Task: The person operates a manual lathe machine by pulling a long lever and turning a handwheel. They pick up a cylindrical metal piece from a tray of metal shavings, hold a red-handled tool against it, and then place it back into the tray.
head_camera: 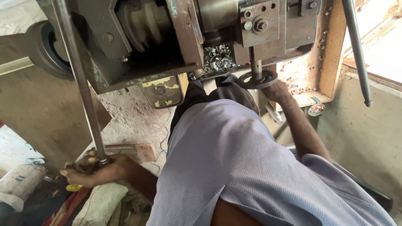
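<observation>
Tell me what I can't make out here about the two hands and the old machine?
- Head view: the right hand lies under the small handwheel, so its fingers are hidden.
- The long steel lever runs off the top edge.
- The left hand covers the lever's lower end.
- The nuts in the machine's tray are too small to count.

Machine body (176, 37) blocks above, long lever (81, 88) crosses left, open floor (134, 121) between lever and torso
</observation>
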